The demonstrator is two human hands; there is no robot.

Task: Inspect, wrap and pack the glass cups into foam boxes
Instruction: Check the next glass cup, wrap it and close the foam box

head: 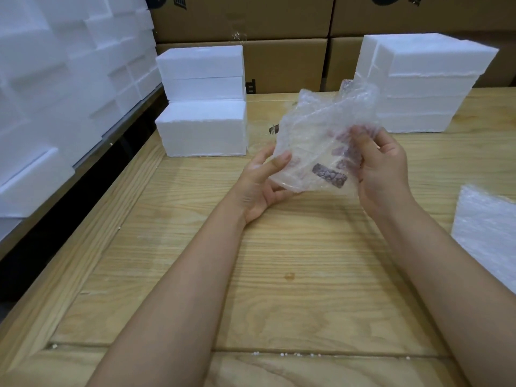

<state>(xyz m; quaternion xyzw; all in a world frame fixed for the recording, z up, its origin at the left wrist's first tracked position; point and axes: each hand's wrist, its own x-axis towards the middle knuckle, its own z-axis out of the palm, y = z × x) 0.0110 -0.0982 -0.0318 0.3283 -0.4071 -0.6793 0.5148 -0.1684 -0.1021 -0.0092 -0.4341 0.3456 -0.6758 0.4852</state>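
Both my hands hold a glass cup [315,166] above the wooden table [279,275]. The cup is half covered by a sheet of bubble wrap [329,115] that stands up loose above it. A dark printed label shows through the wrap on the cup's side. My left hand [262,182] grips the cup's lower left edge through the wrap, thumb on top. My right hand [382,171] holds the right side, fingers curled onto the wrap. White foam boxes [201,127] stand stacked just behind, at the left.
A taller stack of foam boxes [418,85] stands at the back right. More foam pieces [55,93] fill the shelf on the left. A pile of bubble wrap sheets [488,236] lies at the table's right edge. Cardboard cartons [284,60] line the back.
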